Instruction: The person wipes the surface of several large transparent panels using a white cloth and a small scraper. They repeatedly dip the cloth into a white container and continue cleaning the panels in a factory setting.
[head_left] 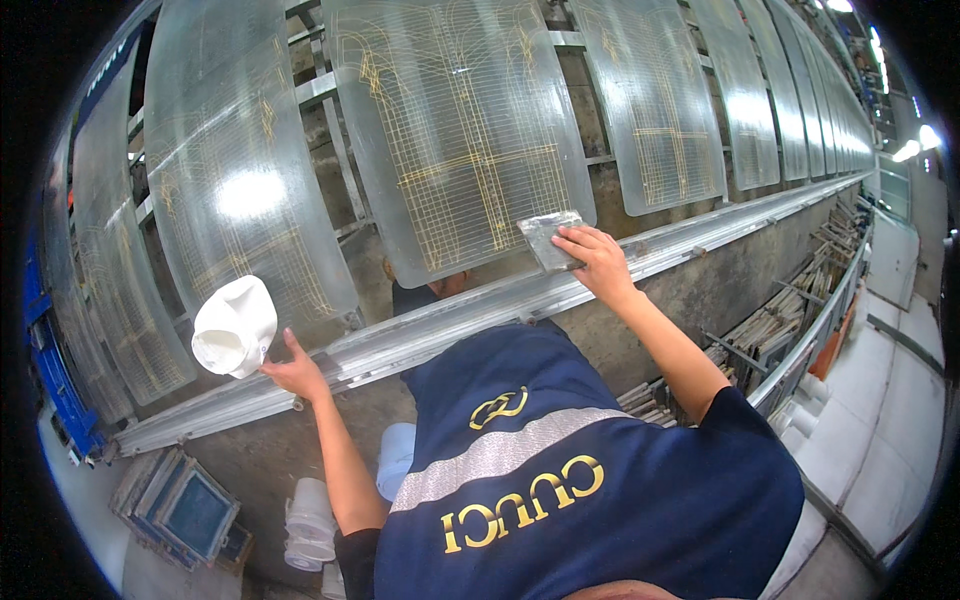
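Observation:
My left hand [298, 373] grips a white plastic jug [238, 325] by its near side, with the thumb raised. The jug is tilted, and a round opening or base faces me; which one I cannot tell. My right hand [600, 266] is closed on a grey, flat rectangular plate [549, 240], fingers over its top and the thumb hidden. That plate is at the near right corner of a clear panel [470, 190] marked with yellow grid lines; whether they touch is unclear. Beneath the jug lies the end of another clear panel [240, 200].
A long metal rail [400, 345] runs in front of me below the panels, which repeat off to the right. White buckets [311, 520], a light blue bucket [397, 460] and stacked frames [190, 510] stand at lower left. Thin sticks [800, 300] are piled at right.

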